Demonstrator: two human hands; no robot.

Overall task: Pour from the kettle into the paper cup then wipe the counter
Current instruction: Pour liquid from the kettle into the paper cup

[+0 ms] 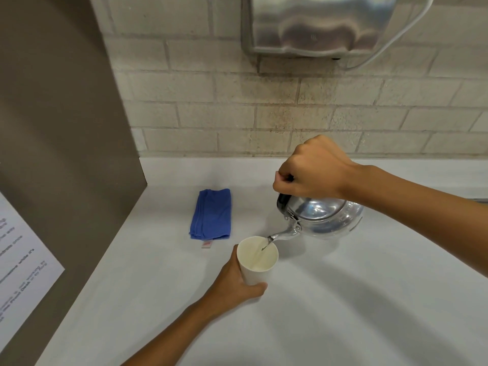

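A shiny metal kettle (323, 216) hangs tilted to the left above the white counter (343, 299), its thin spout over the rim of a white paper cup (257, 260). A thin stream of water runs from the spout into the cup. My right hand (313, 170) grips the kettle's black handle from above. My left hand (237, 282) wraps around the cup's lower left side and holds it upright on the counter. A folded blue cloth (211, 213) lies flat on the counter, behind and to the left of the cup.
A brown partition (60, 143) with a printed paper sign (18, 257) closes off the left side. A brick wall (264, 114) runs along the back, with a steel wall-mounted dispenser (317, 25) and a white cable above the kettle.
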